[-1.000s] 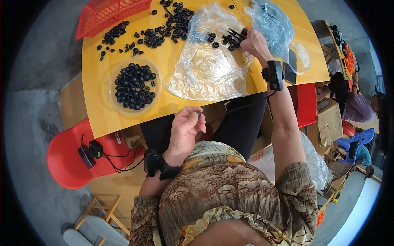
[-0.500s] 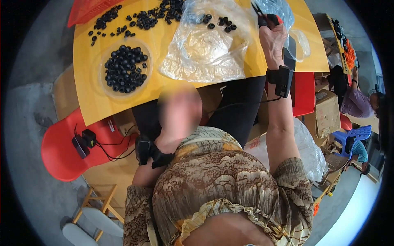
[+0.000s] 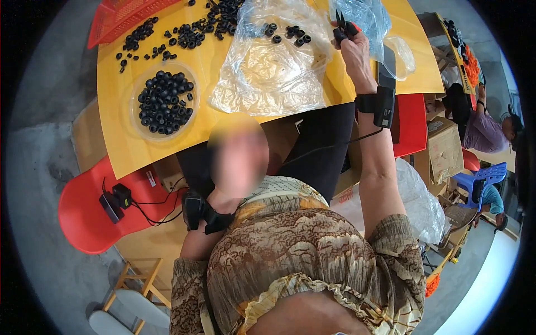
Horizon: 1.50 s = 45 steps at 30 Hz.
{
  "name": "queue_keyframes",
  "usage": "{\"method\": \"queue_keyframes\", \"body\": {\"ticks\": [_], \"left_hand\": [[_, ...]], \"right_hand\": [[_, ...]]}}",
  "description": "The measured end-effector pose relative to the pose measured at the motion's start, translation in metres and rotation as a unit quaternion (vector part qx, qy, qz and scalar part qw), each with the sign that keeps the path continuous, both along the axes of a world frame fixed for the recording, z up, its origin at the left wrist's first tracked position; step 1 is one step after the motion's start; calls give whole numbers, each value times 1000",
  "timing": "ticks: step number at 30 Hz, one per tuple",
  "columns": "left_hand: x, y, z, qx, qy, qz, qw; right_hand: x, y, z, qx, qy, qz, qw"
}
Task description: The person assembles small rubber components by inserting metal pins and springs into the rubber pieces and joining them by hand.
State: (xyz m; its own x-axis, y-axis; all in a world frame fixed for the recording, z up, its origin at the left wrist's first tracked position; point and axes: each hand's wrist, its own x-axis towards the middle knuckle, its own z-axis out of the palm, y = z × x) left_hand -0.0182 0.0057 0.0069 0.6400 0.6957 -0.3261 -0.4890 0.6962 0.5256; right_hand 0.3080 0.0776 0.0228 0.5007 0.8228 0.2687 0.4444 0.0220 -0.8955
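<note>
On and above a yellow table: many black pieces and one scissors-like tool

Around the table spreads a grey floor, with some darker stains. Far to the right there is a person in a purple top, and lower than this person in the view a blue chair. The table has a smooth, bright yellow top. Just beside its left front corner stands a red chair, which carries dark devices with cables.

On the table lies a clear plastic bag, flat, wrinkled and shiny. A red basket with holes in its wall is at the far left corner. A bluish plastic bag is at the far right. Near the front edge, on the left, rests a round transparent tub.

The hands are well apart. The right hand is closed around the handles of the tool, near the bluish bag; its dark, pointed blades stand spread. The left hand, by the front edge, is blurred, and I cannot tell if it holds something.

The black pieces are small and rounded, several with a hole. Many fill the tub, others are scattered behind it, and a few lie on the clear bag.
</note>
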Motion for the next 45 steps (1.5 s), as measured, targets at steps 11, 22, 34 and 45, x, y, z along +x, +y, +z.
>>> {"method": "queue_keyframes", "body": {"ticks": [11,22,34,45], "left_hand": [[3,2,1,-1,-23,34,999],[6,-1,10,18,-50,46,998],[12,-6,22,88,-20,45,995],[11,-7,18,113,-23,48,992]], "right_hand": [[-60,-47,37,-41,-168,-13,985],[-161,-116,25,-104,-150,189,965],[-166,-134,20,-75,-82,209,972],[-171,-136,18,-79,-90,201,972]]}}
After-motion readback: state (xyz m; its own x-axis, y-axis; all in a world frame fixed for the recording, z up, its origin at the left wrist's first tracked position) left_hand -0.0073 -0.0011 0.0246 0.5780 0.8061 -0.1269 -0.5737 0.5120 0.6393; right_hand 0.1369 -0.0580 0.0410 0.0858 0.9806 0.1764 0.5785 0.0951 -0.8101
